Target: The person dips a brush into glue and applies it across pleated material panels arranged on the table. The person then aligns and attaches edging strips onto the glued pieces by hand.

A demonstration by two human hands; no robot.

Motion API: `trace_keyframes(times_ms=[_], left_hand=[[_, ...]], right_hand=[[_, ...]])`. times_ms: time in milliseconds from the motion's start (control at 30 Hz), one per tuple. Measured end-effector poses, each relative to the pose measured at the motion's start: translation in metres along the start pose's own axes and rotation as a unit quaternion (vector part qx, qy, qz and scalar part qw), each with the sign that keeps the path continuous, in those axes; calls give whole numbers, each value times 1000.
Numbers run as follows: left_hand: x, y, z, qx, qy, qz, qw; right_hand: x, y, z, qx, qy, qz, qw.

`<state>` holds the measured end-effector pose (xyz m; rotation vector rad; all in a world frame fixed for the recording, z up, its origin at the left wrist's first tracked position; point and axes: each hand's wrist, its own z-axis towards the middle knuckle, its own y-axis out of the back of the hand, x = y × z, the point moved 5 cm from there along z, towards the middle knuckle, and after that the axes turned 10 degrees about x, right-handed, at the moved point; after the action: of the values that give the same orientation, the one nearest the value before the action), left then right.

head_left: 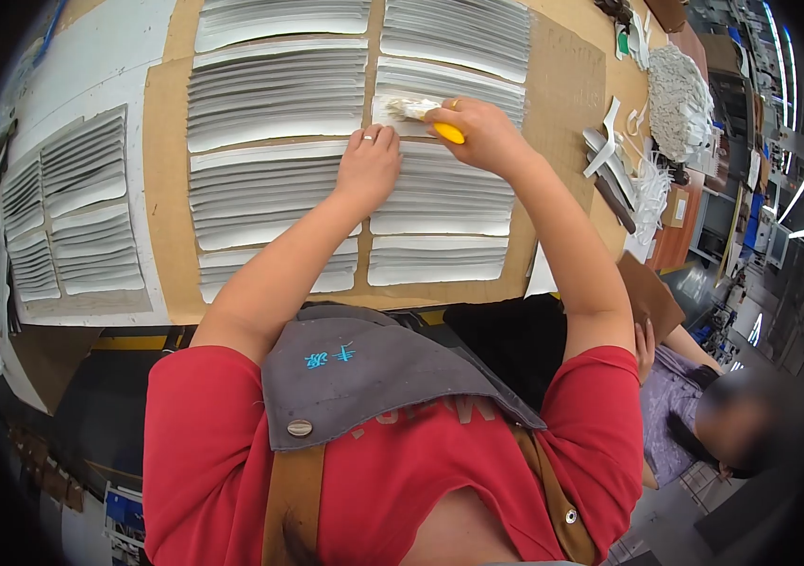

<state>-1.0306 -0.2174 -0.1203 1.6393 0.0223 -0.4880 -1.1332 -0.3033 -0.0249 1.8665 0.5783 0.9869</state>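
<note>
My right hand (479, 135) grips a brush by its yellow handle (450, 133). The brush's whitish bristles (407, 108) lie against the near edge of a row of overlapping white strips (449, 87) in the right column. My left hand (370, 168) rests palm down in the gap between the two columns, its fingertips on the strip edges just left of the brush. Its fingers lie forward over the strips, holding nothing that I can see. More overlapping grey-white strips (275, 90) fill the left column.
Brown boards (562, 113) lie under the strips. Another board with smaller strip rows (89, 198) sits at left. White scraps (649, 193) and a pale shaggy bundle (678, 104) lie at right. A co-worker in a purple top (668, 406) holds a brown piece (649, 297) beside the table.
</note>
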Motion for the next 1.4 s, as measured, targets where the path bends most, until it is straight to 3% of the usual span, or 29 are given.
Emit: trace_keyframes(times_ms=[133,233,500,867,967,1067,1167,1400], left_hand=[[0,-2,1,4,5,9,1000],[0,-1,1,1,12,9,1000],[0,1,2,9,8,18,1000],[-1,1,1,5,-3,23,1000],[-1,2,2,1,-4,24,1000],[-1,4,2,2,-9,25,1000],[-1,5,3,4,-12,26,1000],[-2,5,3,4,-10,30,999]], right_hand=[[-5,10,-10,0,-50,-8,999],[14,11,0,-76,16,40,996],[-18,-1,-27,-14,1,9,1000],[-95,19,-112,39,-187,-84,978],[-75,33,-99,-52,-169,-38,983],[-38,30,-77,-122,-35,44,991],[-38,8,-72,-40,-19,24,999],[-111,9,-139,8,-150,-17,989]])
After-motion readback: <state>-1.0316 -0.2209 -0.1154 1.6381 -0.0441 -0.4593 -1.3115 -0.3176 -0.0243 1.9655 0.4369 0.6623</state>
